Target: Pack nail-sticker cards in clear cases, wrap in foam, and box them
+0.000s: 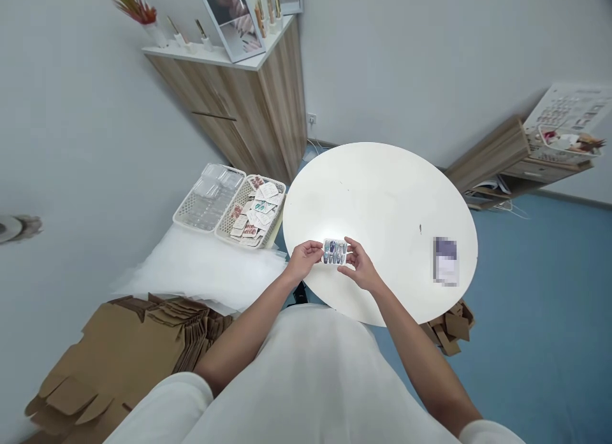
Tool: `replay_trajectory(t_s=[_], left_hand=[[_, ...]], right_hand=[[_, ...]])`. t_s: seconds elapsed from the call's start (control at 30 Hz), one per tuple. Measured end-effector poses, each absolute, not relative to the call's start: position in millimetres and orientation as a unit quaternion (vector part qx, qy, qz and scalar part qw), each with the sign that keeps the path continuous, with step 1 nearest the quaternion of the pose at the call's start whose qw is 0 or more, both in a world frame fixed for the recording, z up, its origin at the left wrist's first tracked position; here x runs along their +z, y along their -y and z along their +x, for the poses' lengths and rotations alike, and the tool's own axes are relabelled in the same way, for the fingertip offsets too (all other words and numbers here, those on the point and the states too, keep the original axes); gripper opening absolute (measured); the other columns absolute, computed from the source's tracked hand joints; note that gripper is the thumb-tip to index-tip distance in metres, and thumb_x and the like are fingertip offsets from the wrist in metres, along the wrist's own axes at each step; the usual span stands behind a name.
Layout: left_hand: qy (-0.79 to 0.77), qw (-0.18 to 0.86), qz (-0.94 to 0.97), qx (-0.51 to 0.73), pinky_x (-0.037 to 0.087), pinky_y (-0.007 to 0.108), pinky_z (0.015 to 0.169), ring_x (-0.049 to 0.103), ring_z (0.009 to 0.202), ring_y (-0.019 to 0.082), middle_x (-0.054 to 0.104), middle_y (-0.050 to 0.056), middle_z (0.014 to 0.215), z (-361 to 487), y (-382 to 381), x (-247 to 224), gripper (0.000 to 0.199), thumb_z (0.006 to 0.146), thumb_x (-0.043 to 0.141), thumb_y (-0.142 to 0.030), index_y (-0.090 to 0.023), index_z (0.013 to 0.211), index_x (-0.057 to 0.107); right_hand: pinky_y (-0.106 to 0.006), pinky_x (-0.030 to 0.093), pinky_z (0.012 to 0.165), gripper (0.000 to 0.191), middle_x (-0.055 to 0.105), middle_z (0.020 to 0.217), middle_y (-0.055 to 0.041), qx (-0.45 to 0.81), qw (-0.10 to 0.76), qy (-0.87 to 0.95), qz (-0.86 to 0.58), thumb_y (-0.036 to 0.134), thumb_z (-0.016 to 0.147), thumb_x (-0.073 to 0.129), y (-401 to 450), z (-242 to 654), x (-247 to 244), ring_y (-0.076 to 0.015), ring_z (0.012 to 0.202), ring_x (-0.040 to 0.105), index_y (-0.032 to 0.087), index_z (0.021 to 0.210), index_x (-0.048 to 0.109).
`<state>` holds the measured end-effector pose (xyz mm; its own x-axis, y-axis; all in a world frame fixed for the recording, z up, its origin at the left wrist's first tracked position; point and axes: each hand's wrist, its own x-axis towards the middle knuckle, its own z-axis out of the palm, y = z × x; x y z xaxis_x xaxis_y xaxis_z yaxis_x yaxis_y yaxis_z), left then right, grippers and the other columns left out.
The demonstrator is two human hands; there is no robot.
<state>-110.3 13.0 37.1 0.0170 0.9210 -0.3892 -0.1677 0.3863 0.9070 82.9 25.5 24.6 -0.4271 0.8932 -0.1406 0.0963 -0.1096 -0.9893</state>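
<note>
A small card of press-on nails point(335, 252), blue and silver in two rows, is held up over the near part of the round white table point(377, 183). My left hand point(306, 258) pinches the card's left edge between thumb and fingers. On its right edge, the fingers of my right hand point(361, 265) are curled against it, with the thumb lower down. The nails face up toward me. Whether a clear cover lies over them is too small to tell.
Left of the table stand a basket of nail cards point(258, 214) and a basket of clear plastic cases point(210, 195). White sheets point(201, 262) and folded cardboard boxes point(134, 342) lie nearer. A blurred-out item point(445, 261) rests on the table's right. A wooden cabinet point(258, 106) stands behind.
</note>
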Motion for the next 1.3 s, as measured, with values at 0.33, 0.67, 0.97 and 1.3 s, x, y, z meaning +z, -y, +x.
replay_trajectory(t_s=[0.33,0.67,0.97,1.3], left_hand=[[-0.567,0.602,0.376,0.417,0.045,0.024,0.064,0.053,0.063,0.009,0.057,0.001,0.069,-73,2,34,0.028,0.065,0.065,-0.034,-0.015,0.084,0.06],[-0.541,0.623,0.416,0.381,0.044,0.024,0.063,0.053,0.062,0.01,0.059,0.001,0.069,-69,2,39,0.026,0.067,0.064,-0.035,-0.016,0.084,0.062],[-0.51,0.638,0.468,0.337,0.045,0.027,0.065,0.055,0.066,0.012,0.061,0.004,0.074,-85,-11,44,0.03,0.069,0.062,-0.037,-0.015,0.09,0.063],[-0.474,0.654,0.487,0.333,0.047,0.027,0.067,0.058,0.061,0.012,0.058,0.0,0.065,-97,-4,41,0.033,0.068,0.063,-0.029,-0.015,0.097,0.056]], right_hand=[[-0.036,0.046,0.077,0.055,0.052,0.103,-0.0056,0.598,0.361,0.555,-0.452,0.037,0.074,0.058,-10,132,27,-0.0119,0.075,0.056,0.028,0.125,0.04],[-0.038,0.047,0.076,0.035,0.062,0.085,-0.0042,0.579,0.369,0.491,-0.536,0.046,0.074,0.055,-6,136,42,-0.0151,0.073,0.058,0.02,0.096,0.061],[-0.035,0.049,0.068,0.034,0.062,0.075,-0.0025,0.587,0.421,0.421,-0.549,0.045,0.068,0.061,3,113,44,-0.0123,0.062,0.054,0.018,0.088,0.063],[-0.031,0.047,0.066,0.026,0.06,0.074,-0.0014,0.569,0.436,0.404,-0.568,0.041,0.068,0.06,-4,94,51,-0.0119,0.067,0.054,0.019,0.084,0.063]])
